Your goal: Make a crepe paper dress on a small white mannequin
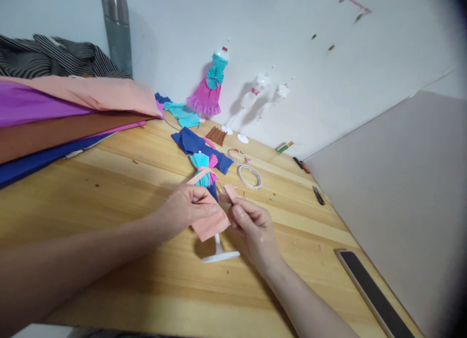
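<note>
A small white mannequin stand (221, 256) carries a turquoise and magenta paper top (199, 161) with a peach band across it. In front of it hangs a peach crepe paper piece (209, 226), pinched between the thumb and fingers of my left hand (188, 206). My right hand (255, 226) is closed beside it, gripping a small peach paper strip (229, 192). A thin dark edge shows at its fingertips; I cannot tell what that is. Some dark blue paper shows between the top and my hands.
Blue paper (199, 146), a brown pleated piece (216, 135) and tape rolls (250, 177) lie behind. Dressed (215, 78) and bare mannequins (251, 92) stand by the wall. Stacked coloured paper (73, 102) is left; a cutter (318, 195) and phone-like slab (375, 289) are right.
</note>
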A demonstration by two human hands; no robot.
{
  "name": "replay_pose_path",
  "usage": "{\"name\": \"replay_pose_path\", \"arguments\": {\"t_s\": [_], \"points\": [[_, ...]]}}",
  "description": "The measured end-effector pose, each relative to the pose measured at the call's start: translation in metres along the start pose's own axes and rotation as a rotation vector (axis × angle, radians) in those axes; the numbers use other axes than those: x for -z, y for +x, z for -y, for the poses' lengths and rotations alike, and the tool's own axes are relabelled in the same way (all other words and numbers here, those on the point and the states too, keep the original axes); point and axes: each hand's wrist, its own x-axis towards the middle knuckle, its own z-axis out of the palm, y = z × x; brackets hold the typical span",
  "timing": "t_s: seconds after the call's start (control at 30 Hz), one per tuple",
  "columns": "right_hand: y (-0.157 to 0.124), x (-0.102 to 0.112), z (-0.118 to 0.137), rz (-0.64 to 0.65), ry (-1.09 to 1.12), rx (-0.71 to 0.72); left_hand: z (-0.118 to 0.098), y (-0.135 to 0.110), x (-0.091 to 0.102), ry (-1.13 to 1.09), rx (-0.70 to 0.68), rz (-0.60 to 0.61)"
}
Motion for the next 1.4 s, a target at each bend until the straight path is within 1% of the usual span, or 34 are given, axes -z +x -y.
{"name": "replay_pose_path", "arguments": {"t_s": [0.03, 0.1, 0.17, 0.2, 0.23, 0.27, 0.3, 0.37, 0.43, 0.5, 0.53, 0.63, 0.7, 0.77, 0.83, 0.9, 1.0, 1.07, 1.13, 1.2, 1.27, 1.3, 1.33, 1.4], "points": [[0.003, 0.001, 0.003, -0.071, 0.015, 0.016, 0.001, 0.001, 0.001, 0.005, -0.019, -0.025], [0.012, 0.005, 0.009, -0.172, 0.101, -0.036, 0.003, 0.003, 0.002, -0.019, -0.056, -0.073], [0.022, 0.013, 0.011, -0.196, 0.205, -0.179, 0.004, 0.005, 0.003, -0.089, -0.076, -0.101], [0.026, 0.018, 0.011, -0.191, 0.221, -0.242, 0.004, 0.005, 0.003, -0.126, -0.075, -0.11], [0.031, 0.023, 0.01, -0.182, 0.192, -0.286, 0.004, 0.005, 0.004, -0.158, -0.071, -0.119], [0.034, 0.028, 0.009, -0.174, 0.108, -0.302, 0.002, 0.006, 0.004, -0.18, -0.066, -0.131], [0.037, 0.033, 0.007, -0.172, -0.017, -0.286, 0.001, 0.006, 0.005, -0.196, -0.064, -0.145], [0.041, 0.04, 0.004, -0.189, -0.362, -0.181, -0.004, 0.008, 0.008, -0.223, -0.073, -0.177], [0.043, 0.045, 0.002, -0.181, -0.758, -0.072, -0.011, 0.013, 0.011, -0.25, -0.118, -0.222], [0.044, 0.046, 0.001, -0.154, -1.061, -0.04, -0.017, 0.021, 0.013, -0.265, -0.177, -0.277], [0.044, 0.045, 0.001, -0.139, -1.166, -0.049, -0.02, 0.027, 0.014, -0.272, -0.201, -0.298], [0.044, 0.041, 0.0, -0.118, -1.348, -0.087, -0.028, 0.049, 0.012, -0.308, -0.262, -0.296], [0.044, 0.038, 0.0, -0.125, -1.418, -0.102, -0.034, 0.063, 0.008, -0.33, -0.326, -0.27], [0.044, 0.036, 0.001, -0.12, -1.457, -0.103, -0.04, 0.074, 0.003, -0.333, -0.334, -0.248], [0.043, 0.035, 0.003, -0.107, -1.483, -0.083, -0.048, 0.078, -0.003, -0.332, -0.32, -0.236], [0.041, 0.035, 0.007, -0.08, -1.5, -0.037, -0.055, 0.077, -0.007, -0.334, -0.32, -0.199], [0.039, 0.038, 0.011, -0.011, -1.448, 0.063, -0.06, 0.072, -0.006, -0.327, -0.325, -0.153], [0.04, 0.041, 0.015, -0.014, -1.294, 0.147, -0.06, 0.072, -0.003, -0.319, -0.331, -0.143], [0.045, 0.041, 0.022, -0.113, -1.022, 0.218, -0.057, 0.073, 0.001, -0.307, -0.355, -0.143], [0.052, 0.037, 0.033, -0.245, -0.675, 0.249, -0.054, 0.077, 0.004, -0.278, -0.391, -0.17], [0.062, 0.029, 0.047, -0.251, -0.375, 0.247, -0.051, 0.081, 0.005, -0.239, -0.414, -0.212], [0.068, 0.024, 0.053, -0.223, -0.256, 0.235, -0.05, 0.083, 0.006, -0.227, -0.425, -0.229], [0.074, 0.018, 0.058, -0.191, -0.17, 0.213, -0.048, 0.084, 0.006, -0.22, -0.438, -0.234], [0.085, 0.007, 0.062, -0.154, -0.077, 0.157, -0.045, 0.086, 0.006, -0.234, -0.455, -0.232]]}}
